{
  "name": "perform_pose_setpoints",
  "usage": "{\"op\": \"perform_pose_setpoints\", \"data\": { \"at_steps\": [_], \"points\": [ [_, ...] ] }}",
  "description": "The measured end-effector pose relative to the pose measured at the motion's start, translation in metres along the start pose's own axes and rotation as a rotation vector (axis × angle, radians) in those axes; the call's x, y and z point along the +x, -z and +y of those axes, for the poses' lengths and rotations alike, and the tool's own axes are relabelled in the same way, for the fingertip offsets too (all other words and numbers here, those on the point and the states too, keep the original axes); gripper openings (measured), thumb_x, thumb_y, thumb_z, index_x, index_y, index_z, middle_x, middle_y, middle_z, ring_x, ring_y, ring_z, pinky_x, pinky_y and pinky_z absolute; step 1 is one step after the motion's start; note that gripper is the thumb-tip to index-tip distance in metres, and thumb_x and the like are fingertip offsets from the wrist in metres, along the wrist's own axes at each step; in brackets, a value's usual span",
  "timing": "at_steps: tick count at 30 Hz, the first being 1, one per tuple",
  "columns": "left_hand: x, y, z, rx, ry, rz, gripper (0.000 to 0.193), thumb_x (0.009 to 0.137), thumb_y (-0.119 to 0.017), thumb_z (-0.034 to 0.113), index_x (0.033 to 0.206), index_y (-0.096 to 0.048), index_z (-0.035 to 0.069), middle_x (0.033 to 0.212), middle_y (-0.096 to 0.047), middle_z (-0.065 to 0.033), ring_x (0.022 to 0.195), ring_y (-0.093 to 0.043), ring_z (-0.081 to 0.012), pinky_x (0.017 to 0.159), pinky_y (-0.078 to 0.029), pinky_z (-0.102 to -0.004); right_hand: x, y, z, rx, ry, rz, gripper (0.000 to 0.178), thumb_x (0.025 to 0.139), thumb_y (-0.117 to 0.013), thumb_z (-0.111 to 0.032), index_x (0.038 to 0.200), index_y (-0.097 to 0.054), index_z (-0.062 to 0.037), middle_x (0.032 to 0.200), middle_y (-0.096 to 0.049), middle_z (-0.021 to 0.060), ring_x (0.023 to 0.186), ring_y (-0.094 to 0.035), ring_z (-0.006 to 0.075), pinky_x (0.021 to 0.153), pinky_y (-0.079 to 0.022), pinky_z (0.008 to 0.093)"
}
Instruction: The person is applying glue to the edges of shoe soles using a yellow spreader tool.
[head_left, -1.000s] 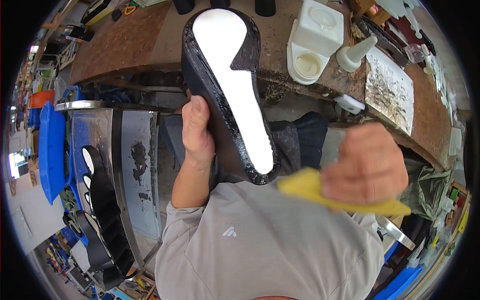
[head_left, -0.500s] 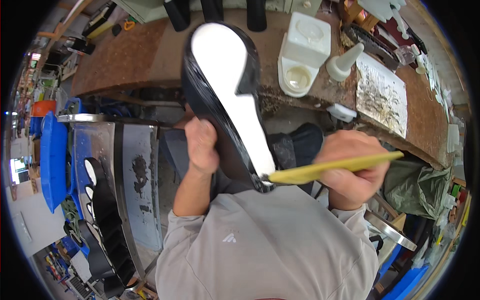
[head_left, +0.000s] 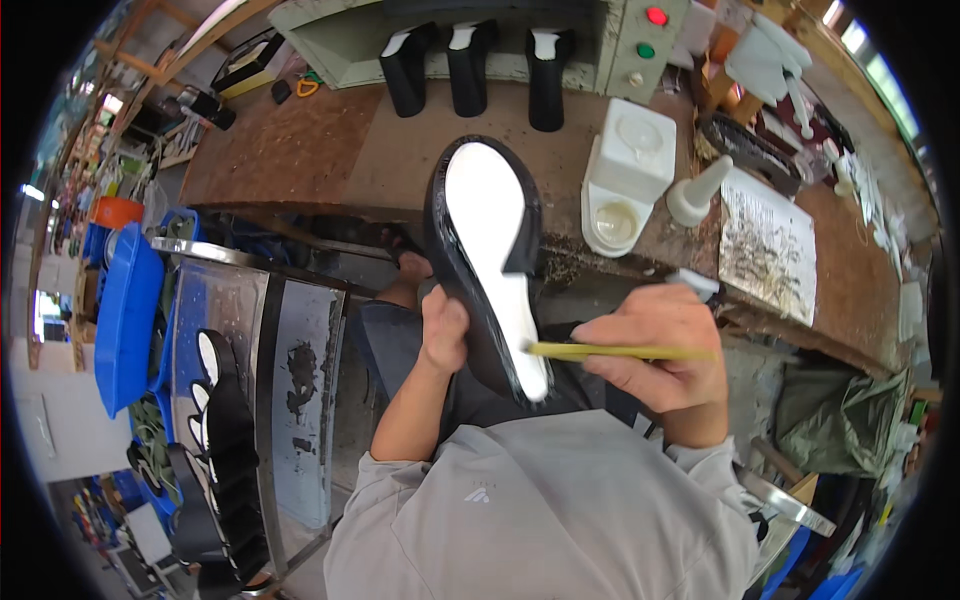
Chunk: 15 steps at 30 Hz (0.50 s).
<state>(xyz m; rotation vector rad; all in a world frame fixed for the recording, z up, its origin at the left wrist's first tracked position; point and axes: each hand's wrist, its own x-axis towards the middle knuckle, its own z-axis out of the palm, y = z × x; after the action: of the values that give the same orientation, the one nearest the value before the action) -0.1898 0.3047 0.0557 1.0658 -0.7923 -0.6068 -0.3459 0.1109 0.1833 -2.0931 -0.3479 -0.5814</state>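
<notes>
My left hand (head_left: 443, 328) is closed around the side of a black shoe (head_left: 432, 215), held bottom up with its wide end toward the bench. Its underside shows a smooth white sole area (head_left: 490, 195) framed by a glossy black rim. In my right hand (head_left: 665, 350) is a slim brush with a yellow handle (head_left: 620, 352), pinched between thumb and fingers. The brush's dark tip meets the right edge of the white area near the narrow end, close to my body. My left fingers are partly hidden behind the shoe.
Ahead, a brown bench (head_left: 270, 150) carries a white pot with a cup (head_left: 615, 222), a cone-topped white bottle (head_left: 700, 195) and a stained paper sheet (head_left: 768, 245). Black shoes (head_left: 467, 80) stand before a metal box. More black shoes (head_left: 232, 430) lie on a left-hand rack beside a blue bin (head_left: 128, 320).
The view has shifted, showing more of the bench. The shoe sits lower and looks smaller. My right hand has moved closer to the shoe, and the brush tip is slightly farther from its narrow end.
</notes>
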Motion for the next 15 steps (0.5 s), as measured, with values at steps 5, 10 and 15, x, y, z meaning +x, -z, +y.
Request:
{"op": "perform_pose_setpoints", "data": {
  "at_steps": [5,10,15],
  "points": [
    [0.039,0.020,-0.044,-0.554,0.152,0.183,0.063,0.098,-0.032,0.052,0.129,-0.046,-0.002,0.113,-0.062,-0.0192,0.087,-0.066,-0.0253,0.071,-0.054,-0.0337,-0.028,-0.043,0.083,0.551,-0.573,0.417,0.017,0.093,-0.059,-0.018,0.088,-0.061,-0.0015,0.075,-0.057,-0.0008,0.063,-0.051,0.0052,0.053,-0.039,0.0200],
    [0.058,0.029,-0.066,-0.611,0.209,0.289,0.066,0.096,-0.031,0.058,0.121,-0.054,0.001,0.102,-0.065,-0.0157,0.081,-0.066,-0.0227,0.073,-0.056,-0.0327,-0.033,-0.100,0.137,0.679,-0.941,-0.245,0.043,0.094,-0.058,-0.037,0.115,-0.058,0.0008,0.069,-0.061,0.0007,0.065,-0.057,0.0092,0.059,-0.044,0.0229],
    [0.008,0.020,-0.056,-0.444,0.147,0.428,0.069,0.096,-0.030,0.062,0.126,-0.050,0.003,0.110,-0.061,-0.0114,0.096,-0.061,-0.0172,0.085,-0.048,-0.0300,-0.026,-0.125,0.130,0.766,-0.928,-0.085,0.040,0.090,-0.065,-0.037,0.105,-0.058,-0.0008,0.068,-0.056,-0.0001,0.061,-0.054,0.0087,0.057,-0.043,0.0233]
  ]
}}
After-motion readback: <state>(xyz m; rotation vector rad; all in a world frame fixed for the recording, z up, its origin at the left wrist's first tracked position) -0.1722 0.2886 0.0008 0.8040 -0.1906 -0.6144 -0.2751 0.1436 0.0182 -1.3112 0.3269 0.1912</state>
